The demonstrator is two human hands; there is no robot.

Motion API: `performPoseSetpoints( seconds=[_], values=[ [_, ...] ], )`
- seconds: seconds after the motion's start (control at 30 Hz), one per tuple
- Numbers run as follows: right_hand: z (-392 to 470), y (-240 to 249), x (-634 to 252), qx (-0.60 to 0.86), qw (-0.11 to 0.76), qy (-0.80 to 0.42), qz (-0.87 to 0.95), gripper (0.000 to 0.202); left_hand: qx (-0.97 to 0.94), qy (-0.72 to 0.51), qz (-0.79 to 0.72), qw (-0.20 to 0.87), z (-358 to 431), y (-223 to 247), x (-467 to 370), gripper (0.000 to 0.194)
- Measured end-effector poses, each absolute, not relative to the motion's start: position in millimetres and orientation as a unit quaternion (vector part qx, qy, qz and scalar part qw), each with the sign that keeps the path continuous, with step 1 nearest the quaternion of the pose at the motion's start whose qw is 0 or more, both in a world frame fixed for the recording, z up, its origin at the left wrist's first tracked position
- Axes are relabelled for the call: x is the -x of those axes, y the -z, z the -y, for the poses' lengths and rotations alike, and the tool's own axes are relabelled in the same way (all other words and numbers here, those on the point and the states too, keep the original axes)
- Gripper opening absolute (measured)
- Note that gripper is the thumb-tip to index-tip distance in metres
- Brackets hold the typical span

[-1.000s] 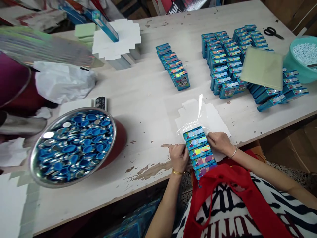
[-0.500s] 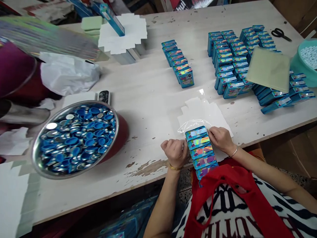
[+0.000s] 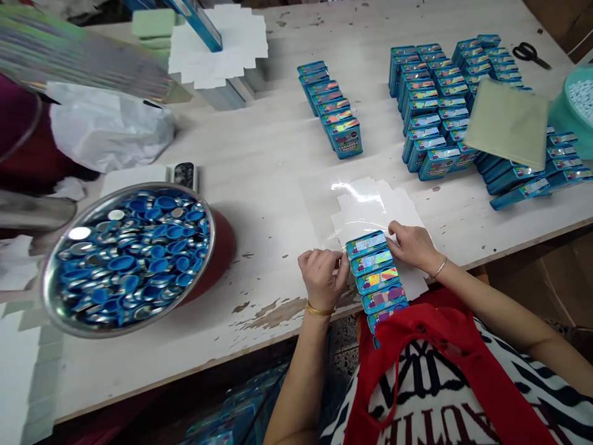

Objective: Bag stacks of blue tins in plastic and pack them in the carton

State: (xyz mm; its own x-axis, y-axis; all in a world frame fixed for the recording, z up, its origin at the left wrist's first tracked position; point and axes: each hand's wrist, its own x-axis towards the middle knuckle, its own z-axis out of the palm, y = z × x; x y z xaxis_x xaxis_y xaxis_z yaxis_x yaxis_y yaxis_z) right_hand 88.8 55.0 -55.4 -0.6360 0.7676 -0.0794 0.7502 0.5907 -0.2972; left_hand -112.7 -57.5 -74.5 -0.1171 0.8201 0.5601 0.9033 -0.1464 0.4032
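A row of several blue candy boxes (image 3: 376,281) runs from the table edge toward my body, its near end hidden by the red apron. Clear plastic film (image 3: 354,201) spreads glossy past the row's far end. At the row's left side, my left hand (image 3: 322,277) is closed, thumb and fingers pinched at the film's edge. Across from it, my right hand (image 3: 411,244) pinches close to the far right corner of the row, apparently on the film too. White cut card sheets (image 3: 410,216) lie under the film and beside my right hand.
A metal-rimmed bowl (image 3: 214,247) full of blue-and-silver caps stands left. More candy boxes (image 3: 343,133) form a short row ahead, and a larger block (image 3: 438,164) stands right under a pale sheet (image 3: 507,127). Scissors (image 3: 528,54) and a turquoise tub (image 3: 563,111) sit far right.
The film beyond the row now lies more spread out and shows brighter glare. My left hand has loosened from a fist into a pinch. The view has shifted slightly.
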Motion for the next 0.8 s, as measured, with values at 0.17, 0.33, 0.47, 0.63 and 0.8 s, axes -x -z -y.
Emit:
performPoseSetpoints(
  seconds=[0.17, 0.33, 0.47, 0.63, 0.8],
  values=[
    [-55.1, 59.7, -80.8, 0.403, 0.069, -0.068, 0.910, 0.029, 0.659, 0.357, 0.659, 0.054, 58.3, 70.0, 109.1, 0.021],
    [-47.0, 63.8, -85.3, 0.351, 0.187, -0.031, 0.917, 0.037, 0.637, 0.368, 0.675, 0.058, 63.0, 75.3, 103.1, 0.021],
    [-46.9, 63.4, -82.7, 0.343, 0.222, -0.048, 0.911, 0.038, 0.580, 0.413, 0.701, 0.029, 65.6, 81.5, 98.3, 0.020],
    [-47.4, 58.3, -80.4, 0.339, 0.219, -0.104, 0.909, 0.037, 0.548, 0.440, 0.711, 0.035, 71.1, 86.7, 93.6, 0.020],
    [-45.3, 56.5, -81.6, 0.345, 0.211, -0.141, 0.903, 0.038, 0.571, 0.440, 0.690, 0.062, 75.9, 92.5, 97.1, 0.014]
  ],
)
